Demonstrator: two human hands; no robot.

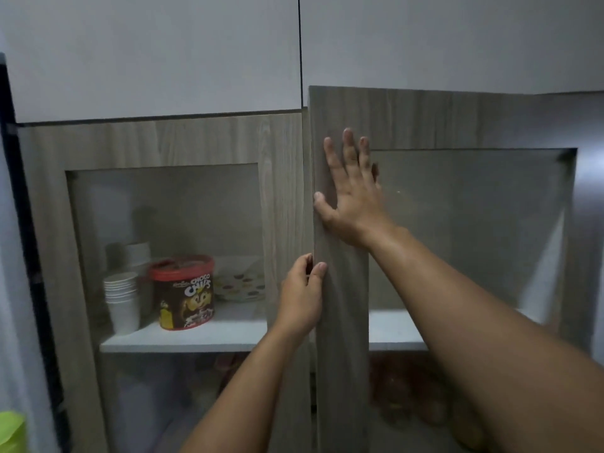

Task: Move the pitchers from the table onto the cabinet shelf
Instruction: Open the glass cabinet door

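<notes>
- No pitchers show from where I stand; the cabinet shelf (202, 338) is a pale board behind the glass doors.
- The right cabinet door (340, 322), wood-grain framed with a glass pane, stands slightly ajar, its inner edge proud of the left door (281, 197), which looks closed.
- The left hand (302, 297) pinches that inner edge, fingers curled round it and thumb on the front.
- The right hand (351, 194) lies flat on the door's frame higher up, fingers straight and spread, gripping nothing.
- Behind the left door's glass, on the shelf: a stack of white paper cups (122, 300), a red-lidded Choco Chips tub (183, 294) just beside it, and a dotted plate (240, 284) leaning further back.
- A lime-green object (11, 431) peeks in at the lower left corner.
</notes>
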